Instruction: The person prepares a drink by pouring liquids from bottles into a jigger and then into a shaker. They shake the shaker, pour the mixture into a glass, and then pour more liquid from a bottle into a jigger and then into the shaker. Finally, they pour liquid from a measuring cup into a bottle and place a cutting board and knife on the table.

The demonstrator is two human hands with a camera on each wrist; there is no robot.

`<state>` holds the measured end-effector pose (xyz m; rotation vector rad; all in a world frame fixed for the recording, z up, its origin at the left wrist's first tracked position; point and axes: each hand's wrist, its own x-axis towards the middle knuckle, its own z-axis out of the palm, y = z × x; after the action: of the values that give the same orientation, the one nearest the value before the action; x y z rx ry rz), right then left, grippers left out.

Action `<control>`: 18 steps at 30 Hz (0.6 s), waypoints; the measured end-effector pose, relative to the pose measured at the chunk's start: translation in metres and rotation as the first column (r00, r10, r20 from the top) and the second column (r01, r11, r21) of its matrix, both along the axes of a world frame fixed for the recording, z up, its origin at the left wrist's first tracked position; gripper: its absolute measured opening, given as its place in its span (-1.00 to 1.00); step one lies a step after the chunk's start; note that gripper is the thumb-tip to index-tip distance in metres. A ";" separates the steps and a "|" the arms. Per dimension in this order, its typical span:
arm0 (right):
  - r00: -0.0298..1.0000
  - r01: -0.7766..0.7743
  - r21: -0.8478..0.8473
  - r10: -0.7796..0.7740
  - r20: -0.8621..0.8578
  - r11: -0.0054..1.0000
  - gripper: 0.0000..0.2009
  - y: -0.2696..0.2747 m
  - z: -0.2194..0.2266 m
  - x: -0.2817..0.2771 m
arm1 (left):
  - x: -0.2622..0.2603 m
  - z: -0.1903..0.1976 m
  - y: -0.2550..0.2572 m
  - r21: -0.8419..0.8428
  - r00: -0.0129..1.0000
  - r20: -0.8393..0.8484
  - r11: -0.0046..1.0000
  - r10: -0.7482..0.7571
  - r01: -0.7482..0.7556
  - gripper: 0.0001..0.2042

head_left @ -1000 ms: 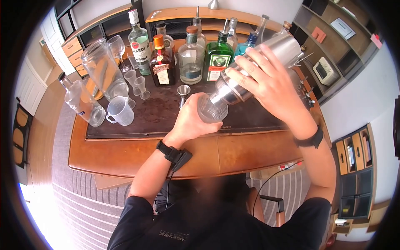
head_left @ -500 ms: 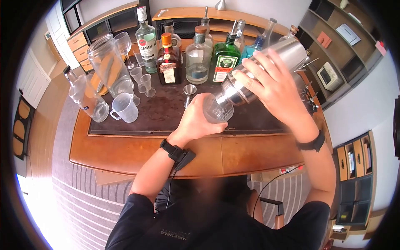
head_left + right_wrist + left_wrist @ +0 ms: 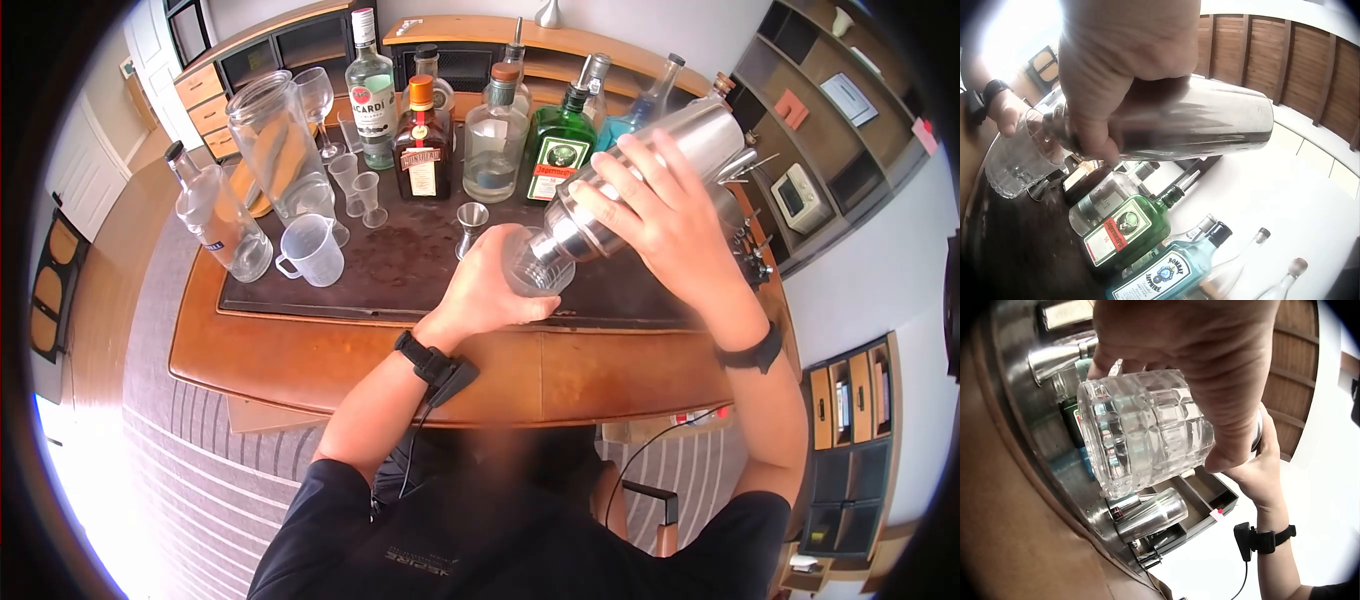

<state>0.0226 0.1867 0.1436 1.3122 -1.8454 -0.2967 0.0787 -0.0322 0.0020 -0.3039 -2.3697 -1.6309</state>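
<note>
My left hand (image 3: 480, 288) grips a clear tumbler (image 3: 545, 277) with its fingers and thumb wrapped round the side. A cut, faceted pattern covers the tumbler's wall (image 3: 1147, 428) in the left wrist view. Above and to the right, my right hand (image 3: 665, 225) holds a silver cocktail shaker (image 3: 705, 132) tipped steeply over. The shaker's narrow top points down and left, right at the tumbler's mouth. In the right wrist view the shaker's body (image 3: 1229, 119) lies nearly level, its underside end to the right. Just behind the tumbler stands a small metal jigger (image 3: 471, 220).
A plastic measuring jug (image 3: 313, 252), a clear bottle (image 3: 225, 225) and a tall glass jar (image 3: 280, 150) stand at the left, near small stemmed glasses (image 3: 370, 200). Liquor bottles line the back, among them a green Jägermeister bottle (image 3: 562, 150). Metal bar tools stand at the right.
The head view has shifted, so the table things and both hands appear slightly further right. Both hands keep their grip, with the shaker still tipped at the tumbler.
</note>
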 end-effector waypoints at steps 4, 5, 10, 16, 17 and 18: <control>1.000 0.011 0.012 -0.010 -0.022 1.000 -0.59 0.000 -0.003 0.000 | -0.001 -0.003 0.000 -0.018 0.999 -0.034 1.000 0.025 -0.025 -0.06; 1.000 0.017 0.008 -0.017 -0.010 1.000 -0.58 0.000 -0.003 0.001 | -0.001 -0.004 0.000 -0.023 0.999 -0.039 0.999 0.025 -0.026 -0.06; 0.999 0.052 0.028 -0.052 -0.001 0.998 -0.56 0.002 -0.009 0.001 | 0.001 -0.001 -0.001 -0.039 0.999 -0.025 0.999 0.028 -0.029 -0.05; 0.998 0.062 0.036 -0.064 0.030 0.997 -0.55 0.004 -0.014 -0.001 | 0.002 0.003 -0.002 0.001 0.999 0.034 1.000 0.004 -0.004 -0.04; 0.998 0.054 0.046 -0.055 0.029 0.997 -0.55 0.003 -0.015 -0.001 | 0.003 0.004 -0.002 -0.006 0.999 0.034 1.000 0.009 -0.008 -0.04; 0.997 0.069 0.034 -0.069 0.019 0.997 -0.54 0.004 -0.015 -0.002 | 0.003 0.005 -0.002 -0.013 0.999 0.034 1.000 0.013 -0.012 -0.05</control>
<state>0.0211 0.1902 0.1284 1.2801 -1.9133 -0.3531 0.0815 -0.0347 0.0067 -0.2648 -2.4032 -1.6289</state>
